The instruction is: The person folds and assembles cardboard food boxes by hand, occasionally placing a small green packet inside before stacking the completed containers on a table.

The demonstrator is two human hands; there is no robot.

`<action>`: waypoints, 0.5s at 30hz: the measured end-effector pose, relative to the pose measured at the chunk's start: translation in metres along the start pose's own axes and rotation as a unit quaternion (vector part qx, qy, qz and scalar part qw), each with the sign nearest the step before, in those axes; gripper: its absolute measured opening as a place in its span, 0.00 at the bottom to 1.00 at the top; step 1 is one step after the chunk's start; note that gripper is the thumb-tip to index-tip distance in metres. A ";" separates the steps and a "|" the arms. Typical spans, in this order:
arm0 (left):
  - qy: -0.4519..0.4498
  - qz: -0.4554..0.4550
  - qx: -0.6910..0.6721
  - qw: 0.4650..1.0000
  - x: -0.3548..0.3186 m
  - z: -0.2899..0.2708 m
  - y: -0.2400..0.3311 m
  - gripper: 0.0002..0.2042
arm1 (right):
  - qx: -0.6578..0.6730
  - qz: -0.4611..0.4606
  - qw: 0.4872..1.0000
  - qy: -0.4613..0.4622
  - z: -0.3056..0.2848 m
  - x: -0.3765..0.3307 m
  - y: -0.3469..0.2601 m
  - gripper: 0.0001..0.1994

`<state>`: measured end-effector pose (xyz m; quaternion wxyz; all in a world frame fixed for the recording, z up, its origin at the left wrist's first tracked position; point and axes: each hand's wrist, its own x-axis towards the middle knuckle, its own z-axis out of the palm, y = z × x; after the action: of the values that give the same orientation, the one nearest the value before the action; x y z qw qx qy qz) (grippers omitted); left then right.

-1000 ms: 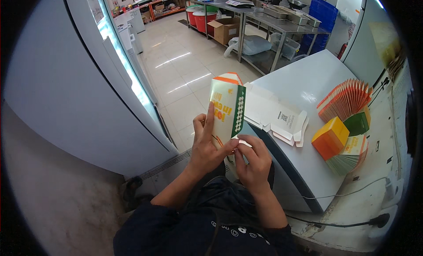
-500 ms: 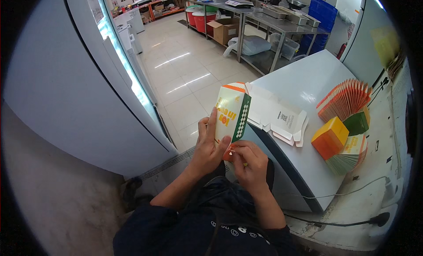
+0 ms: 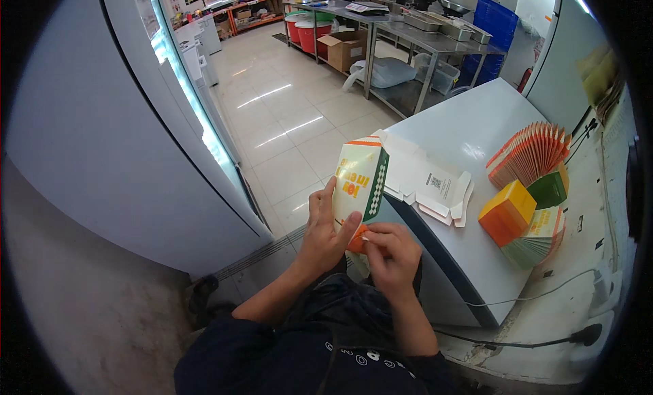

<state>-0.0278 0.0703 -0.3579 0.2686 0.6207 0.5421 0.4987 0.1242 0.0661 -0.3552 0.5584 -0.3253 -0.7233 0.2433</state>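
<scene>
A cream carton (image 3: 355, 180) with orange and yellow print and a green checkered side stands tilted above my lap. My left hand (image 3: 321, 232) is wrapped round its left side, with the thumb near the lower end. At that lower end, an orange flap (image 3: 356, 238) is pinched between the thumb and fingers of my right hand (image 3: 394, 257). The carton's inside cannot be seen. Just beyond it, a flattened white carton (image 3: 430, 183) with its flaps spread rests on the white top (image 3: 469, 123) to the right.
Fanned stacks of orange folded cartons (image 3: 530, 153) and green folded cartons (image 3: 537, 242) lie at the right, beside a yellow-orange box (image 3: 509, 211). A power cable (image 3: 524, 343) runs below them. A grey door panel (image 3: 122, 136) rises on the left. Steel tables (image 3: 435, 44) stand farther back.
The carton has shifted slightly right and down, and its printed face shows a little more. My right fingers have moved slightly at the orange flap, which shows more now.
</scene>
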 end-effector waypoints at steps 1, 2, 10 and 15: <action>-0.002 0.002 0.000 1.000 0.001 0.001 -0.002 0.33 | -0.097 -0.072 0.992 0.031 0.002 0.000 0.000 0.06; 0.008 0.011 0.013 1.000 0.000 0.003 -0.005 0.34 | -0.098 -0.072 0.992 0.033 0.002 -0.002 0.002 0.06; 0.056 0.097 0.023 0.993 0.006 0.000 0.003 0.34 | -0.090 -0.105 0.988 0.073 0.003 -0.004 0.000 0.08; 0.045 0.038 -0.030 0.998 0.005 0.007 -0.001 0.35 | -0.083 -0.099 0.987 0.094 0.007 -0.009 0.000 0.08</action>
<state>-0.0224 0.0763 -0.3592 0.2430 0.6100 0.5143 0.5517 0.1194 0.0599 -0.3630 0.6165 -0.3186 -0.7138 0.0940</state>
